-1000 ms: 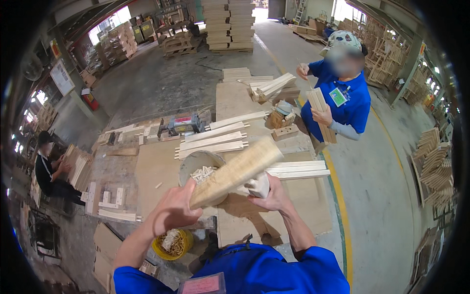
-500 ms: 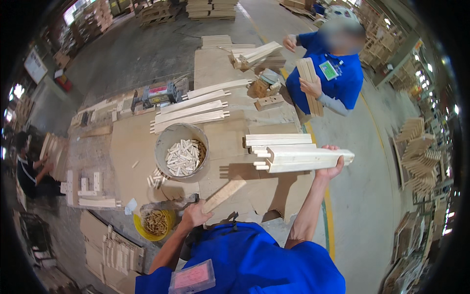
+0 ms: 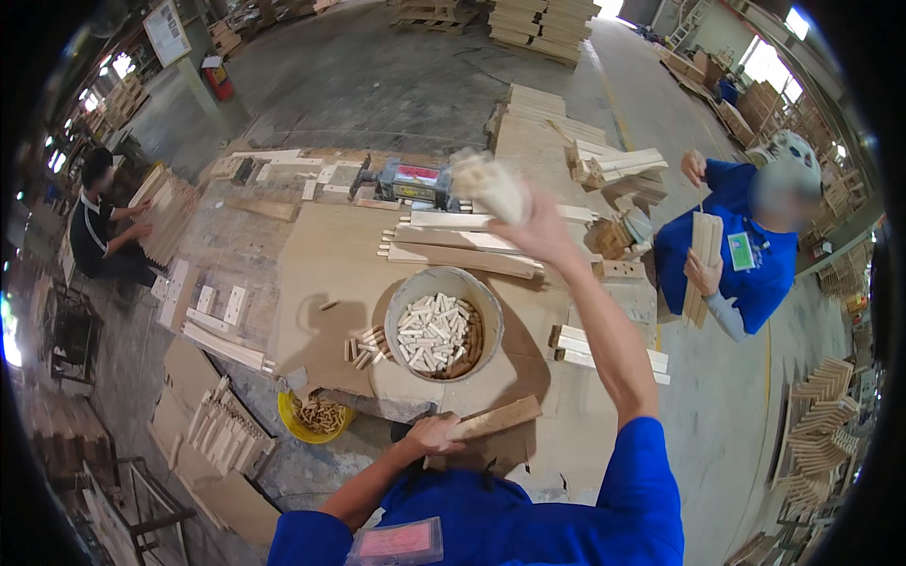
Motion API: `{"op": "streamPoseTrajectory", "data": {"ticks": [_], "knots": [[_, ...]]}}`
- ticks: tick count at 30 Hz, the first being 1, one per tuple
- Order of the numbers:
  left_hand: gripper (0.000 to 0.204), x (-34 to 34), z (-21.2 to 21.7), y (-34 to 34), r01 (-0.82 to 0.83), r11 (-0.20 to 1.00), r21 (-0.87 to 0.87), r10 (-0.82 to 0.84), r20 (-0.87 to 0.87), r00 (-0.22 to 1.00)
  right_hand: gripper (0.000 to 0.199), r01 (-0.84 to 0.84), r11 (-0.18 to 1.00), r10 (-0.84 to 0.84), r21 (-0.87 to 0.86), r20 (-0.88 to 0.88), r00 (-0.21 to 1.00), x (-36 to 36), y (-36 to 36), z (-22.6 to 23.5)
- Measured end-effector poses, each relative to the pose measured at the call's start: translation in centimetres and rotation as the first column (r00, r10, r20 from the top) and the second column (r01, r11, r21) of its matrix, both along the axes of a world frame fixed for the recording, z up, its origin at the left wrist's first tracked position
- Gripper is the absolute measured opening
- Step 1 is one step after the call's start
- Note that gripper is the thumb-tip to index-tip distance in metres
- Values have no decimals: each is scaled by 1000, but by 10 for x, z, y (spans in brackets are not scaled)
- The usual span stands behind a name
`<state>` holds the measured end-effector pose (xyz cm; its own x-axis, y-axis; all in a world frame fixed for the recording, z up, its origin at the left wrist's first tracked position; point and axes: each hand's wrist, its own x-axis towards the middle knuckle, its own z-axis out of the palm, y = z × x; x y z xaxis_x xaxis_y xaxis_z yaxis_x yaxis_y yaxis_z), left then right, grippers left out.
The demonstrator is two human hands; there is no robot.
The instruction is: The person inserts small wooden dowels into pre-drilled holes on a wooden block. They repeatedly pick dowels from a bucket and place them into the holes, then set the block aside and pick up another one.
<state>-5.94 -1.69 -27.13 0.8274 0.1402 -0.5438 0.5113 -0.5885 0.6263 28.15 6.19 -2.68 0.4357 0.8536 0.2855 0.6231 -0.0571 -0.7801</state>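
Note:
My right hand (image 3: 543,226) is raised over the table and wrapped round a pale wooden rail (image 3: 493,189), which is blurred by motion. Under it lie several pale rails (image 3: 462,257) with dowels in their ends. Low in the middle, my left hand (image 3: 434,436) grips a flat wooden stick (image 3: 500,418) that points right. Between the two hands stands a grey bucket (image 3: 394,325) filled with short wooden dowels (image 3: 439,332). Loose dowels (image 3: 368,349) lie beside its left side. More rails (image 3: 576,347) rest to the right of the bucket.
A yellow bucket (image 3: 326,436) of dowels is below the table's left edge. A metal tool with a red label (image 3: 411,181) sits at the back. At right, a co-worker in blue (image 3: 746,250) holds boards (image 3: 703,269); another person (image 3: 104,222) sits far left.
My right hand has swung from the right side to the back middle, carrying the rail over the other rails. My left hand still holds the stick. The view has turned left.

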Motion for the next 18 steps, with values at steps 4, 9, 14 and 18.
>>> {"op": "streamPoseTrajectory", "data": {"ticks": [4, 9, 14, 18], "knots": [[78, -4, -8, 1, -16, 999, -34, 18, 67, 998, 67, -190, 868, 362, -459, 322, 875, 17, 95, -134], [76, -7, -7, -4, -163, 982, -94, 169, 54, 984, 71, -327, 785, 545, -526, 334, 769, 12, 136, -207], [70, -1, -13, -12, -245, 969, -28, 246, 90, 965, 106, -295, 808, 469, -510, 256, 845, 24, 100, -189], [62, 9, -3, -26, -296, 946, 130, 282, 117, 952, 110, -114, 835, 244, -538, 177, 954, 67, -23, -150]]}}
